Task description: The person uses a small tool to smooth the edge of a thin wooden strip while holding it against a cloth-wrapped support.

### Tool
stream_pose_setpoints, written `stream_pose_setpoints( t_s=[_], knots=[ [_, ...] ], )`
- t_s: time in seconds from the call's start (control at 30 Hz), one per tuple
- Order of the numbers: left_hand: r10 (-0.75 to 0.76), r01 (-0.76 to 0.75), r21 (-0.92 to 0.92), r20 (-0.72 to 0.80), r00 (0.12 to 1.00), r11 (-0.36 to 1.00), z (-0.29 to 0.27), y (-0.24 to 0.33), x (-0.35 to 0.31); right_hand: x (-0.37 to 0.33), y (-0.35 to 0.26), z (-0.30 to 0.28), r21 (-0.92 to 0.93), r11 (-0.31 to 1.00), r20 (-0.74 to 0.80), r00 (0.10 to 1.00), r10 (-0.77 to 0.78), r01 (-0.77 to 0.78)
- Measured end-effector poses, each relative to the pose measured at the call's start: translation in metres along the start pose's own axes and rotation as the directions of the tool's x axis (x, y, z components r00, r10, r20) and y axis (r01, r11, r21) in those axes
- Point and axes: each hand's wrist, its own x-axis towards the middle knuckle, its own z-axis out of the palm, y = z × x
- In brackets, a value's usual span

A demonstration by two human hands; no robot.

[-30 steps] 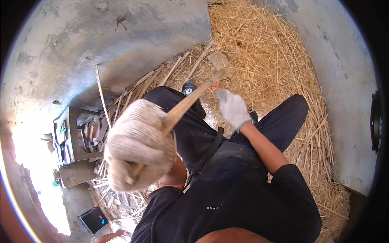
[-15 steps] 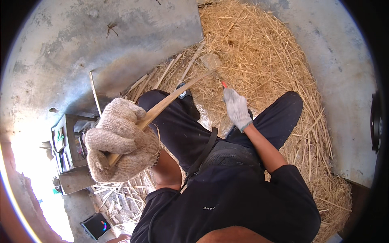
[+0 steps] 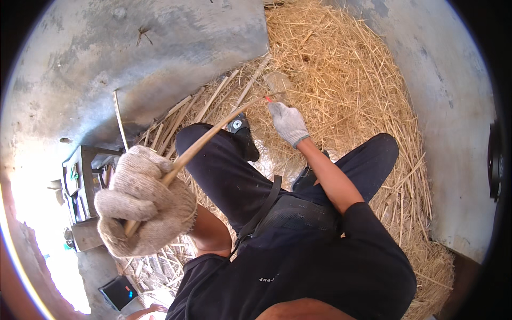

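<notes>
My left hand (image 3: 146, 202), in a thick beige knit glove, is closed around the lower part of a long, pale strip of split bamboo or wood (image 3: 210, 134). The strip slants up and to the right, narrowing toward its far end. My right hand (image 3: 288, 124), in a whitish knit glove, grips a tool of which a small red part (image 3: 268, 99) shows. From it a thin dark edge, apparently a knife blade, lies at the strip's far end. Most of the tool is hidden in the glove.
Straw-like shavings (image 3: 341, 80) cover the floor between grey walls. Longer strips (image 3: 216, 96) lie against the left wall, and a thin stick (image 3: 120, 120) leans there. A small wooden shelf (image 3: 85, 181) and a dark flat device (image 3: 118, 292) are at left; another person's hand (image 3: 154, 308) shows below.
My right hand has moved left and slightly up, bringing the red part close to the strip's far end. My left hand has shifted left and down with the strip.
</notes>
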Motion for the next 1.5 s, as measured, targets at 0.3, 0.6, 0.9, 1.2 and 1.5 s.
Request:
stream_pose_setpoints(
  t_s=[0.3, 0.6, 0.9, 1.2, 1.5],
  knots=[
    [-0.022, 0.014, 0.072, 0.104, 0.994, 0.997, 0.008, 0.006, 0.0, -0.02, 0.149, 0.061, -0.383, 0.708, 0.286, 0.652, 0.702, -0.594],
    [0.047, -0.046, 0.009, -0.175, 0.983, 0.999, -0.001, -0.007, 0.009, 0.003, 0.013, -0.059, 0.138, 0.948, 0.334, 0.914, 0.229, -0.288],
    [0.114, -0.118, -0.104, -0.039, 0.993, 0.988, 0.03, -0.007, 0.005, -0.107, -0.155, -0.113, 0.516, 0.852, 0.169, 0.965, -0.201, 0.087],
    [0.225, -0.221, 0.045, -0.135, 0.965, 0.974, 0.019, -0.011, 0.001, -0.062, -0.116, -0.057, 0.043, 0.988, 0.054, 0.988, 0.143, -0.146],
    [0.204, -0.207, -0.01, -0.138, 0.969, 0.978, 0.029, -0.005, -0.003, -0.016, -0.005, -0.045, -0.201, 0.972, 0.212, 0.963, 0.164, -0.121]
  ],
)
